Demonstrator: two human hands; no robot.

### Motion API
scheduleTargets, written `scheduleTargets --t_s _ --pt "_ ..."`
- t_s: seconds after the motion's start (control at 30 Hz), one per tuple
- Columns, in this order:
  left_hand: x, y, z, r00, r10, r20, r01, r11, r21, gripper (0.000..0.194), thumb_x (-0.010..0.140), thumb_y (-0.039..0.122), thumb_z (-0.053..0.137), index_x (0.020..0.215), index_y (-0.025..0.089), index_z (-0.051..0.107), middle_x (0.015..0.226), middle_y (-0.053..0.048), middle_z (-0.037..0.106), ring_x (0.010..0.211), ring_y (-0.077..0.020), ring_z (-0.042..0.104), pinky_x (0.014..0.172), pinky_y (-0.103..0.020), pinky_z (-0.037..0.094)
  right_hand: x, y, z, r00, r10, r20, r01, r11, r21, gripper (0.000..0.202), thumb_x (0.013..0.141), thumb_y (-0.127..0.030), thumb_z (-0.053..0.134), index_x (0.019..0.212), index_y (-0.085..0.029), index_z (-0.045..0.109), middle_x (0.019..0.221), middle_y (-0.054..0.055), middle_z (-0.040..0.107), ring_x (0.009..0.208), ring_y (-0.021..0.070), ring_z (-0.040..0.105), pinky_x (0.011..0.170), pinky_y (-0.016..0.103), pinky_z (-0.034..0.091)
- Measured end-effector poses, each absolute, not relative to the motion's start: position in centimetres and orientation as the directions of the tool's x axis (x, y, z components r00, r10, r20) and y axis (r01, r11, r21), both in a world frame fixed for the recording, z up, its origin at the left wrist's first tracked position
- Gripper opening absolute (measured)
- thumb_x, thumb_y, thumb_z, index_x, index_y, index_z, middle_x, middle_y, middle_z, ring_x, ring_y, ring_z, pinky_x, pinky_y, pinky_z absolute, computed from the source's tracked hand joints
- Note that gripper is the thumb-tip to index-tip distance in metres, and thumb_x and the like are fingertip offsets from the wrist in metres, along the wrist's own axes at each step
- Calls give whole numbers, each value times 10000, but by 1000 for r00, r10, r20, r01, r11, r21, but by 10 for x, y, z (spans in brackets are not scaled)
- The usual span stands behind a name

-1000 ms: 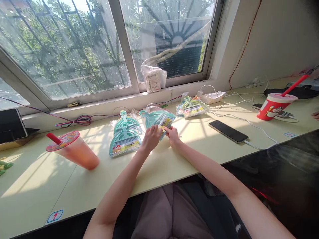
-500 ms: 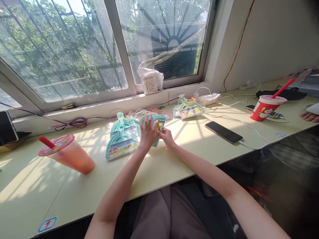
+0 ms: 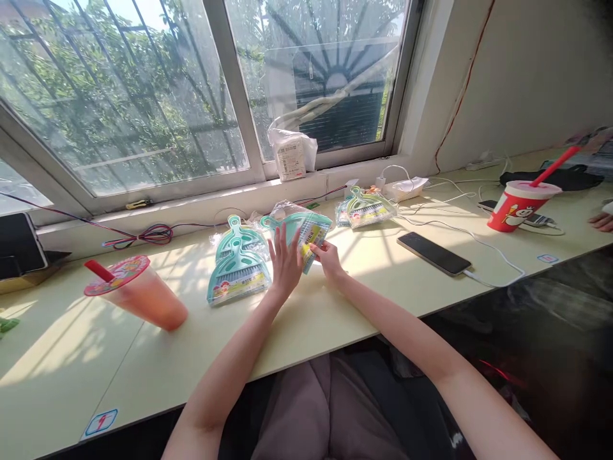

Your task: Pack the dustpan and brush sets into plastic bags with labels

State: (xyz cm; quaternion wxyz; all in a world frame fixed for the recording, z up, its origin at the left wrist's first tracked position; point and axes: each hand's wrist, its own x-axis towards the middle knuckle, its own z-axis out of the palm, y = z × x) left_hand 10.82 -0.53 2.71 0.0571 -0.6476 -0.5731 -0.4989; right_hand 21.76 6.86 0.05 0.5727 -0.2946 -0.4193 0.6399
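Observation:
A packaged green dustpan and brush set in clear plastic is tilted up over the table. My right hand pinches its lower right edge by the yellow label. My left hand rests against its left side, fingers stretched out and apart. Left of my hands, overlapping green dustpan sets in clear wrap lie on the table, their labels facing me. Farther back on the right lies another wrapped set, light green.
A tilted orange drink cup is on the left and a red cup on the right. A black phone with a white cable lies right of my hands. Another person's hand shows at the right edge.
The held dustpan set has turned, so more of its label and its green pan show. My left palm has shifted off its front towards the left side.

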Motion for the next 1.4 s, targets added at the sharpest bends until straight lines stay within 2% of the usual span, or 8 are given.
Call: scheduleTargets --t_s 0.13,0.2,0.3,0.4,0.7,0.97,1.2,1.4 --pt "111 -5 17 -564 585 583 512 -306 803 972 795 391 757 1563 246 180 1691 -151 36 1566 -307 55 1251 -510 161 222 73 1 -94 991 95 -528 31 -849 314 628 -346 836 826 -178 660 831 40 732 808 199 699 769 342 595" --pt "112 1 16 -619 715 324 156 -292 944 1106 715 417 831 1561 259 137 1664 -180 162 1531 -339 220 1204 -506 298 223 76 1 -67 994 85 -539 36 -841 328 630 -353 835 840 -180 652 845 40 732 829 204 703 774 345 592" --pt "110 11 15 -329 938 111 -247 -199 948 933 676 412 859 1449 232 368 1425 -165 553 1308 -329 561 1064 -483 475 224 79 -1 -73 995 72 -553 19 -833 349 618 -356 840 847 -178 646 860 44 736 833 207 707 783 344 592" --pt "108 19 14 -235 969 78 -388 -167 907 581 738 472 793 1193 191 566 1187 -113 690 1105 -262 679 971 -424 539 224 81 -2 -81 993 83 -560 23 -828 375 599 -365 848 854 -177 646 875 51 742 836 211 707 784 341 594" --pt "115 12 11 -279 955 103 -277 -183 943 636 728 397 824 1240 201 502 1088 -97 698 948 -229 702 813 -389 586 226 83 -4 -52 995 86 -567 41 -823 380 598 -360 860 842 -175 636 815 38 732 810 211 705 747 336 589" --pt "119 12 5 -435 895 97 -185 -194 963 412 846 292 685 1204 171 521 1054 -111 695 906 -213 711 753 -333 587 223 81 -6 -46 996 82 -577 40 -815 339 611 -320 854 833 -171 645 815 33 729 804 200 698 749 336 590" --pt "134 7 2 -347 934 -83 -212 8 977 333 919 374 611 1133 135 523 851 -112 738 608 -193 711 648 -343 587 224 77 -7 -22 997 80 -541 56 -839 337 624 -343 845 830 -174 638 791 19 709 737 178 686 700 309 582" --pt "137 7 5 -415 909 42 -183 -128 975 329 952 391 565 1149 132 512 957 -127 734 601 -175 712 622 -313 589 220 74 -1 -16 999 43 -597 25 -802 250 686 -339 770 830 -181 641 798 15 702 739 164 677 695 290 577"
